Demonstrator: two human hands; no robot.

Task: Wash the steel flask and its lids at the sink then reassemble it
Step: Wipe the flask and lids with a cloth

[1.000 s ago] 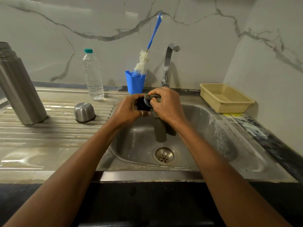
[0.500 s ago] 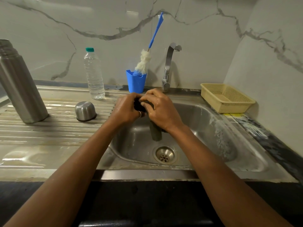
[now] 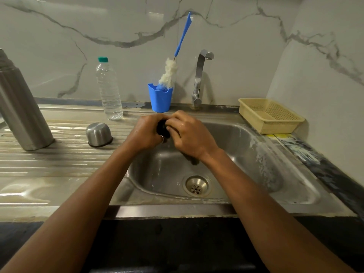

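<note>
Over the sink (image 3: 246,134), the left hand (image 3: 145,133) gripped a small black lid (image 3: 162,128) while the right hand (image 3: 189,133) closed on a dark cloth (image 3: 192,159) against it, with the steel flask (image 3: 21,113) upright and the steel cup lid (image 3: 98,134) upside down on the draining board (image 3: 59,162).

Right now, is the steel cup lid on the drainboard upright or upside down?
Upside down: the steel cup lid rests rim-down on the drainboard, domed base up.
</note>
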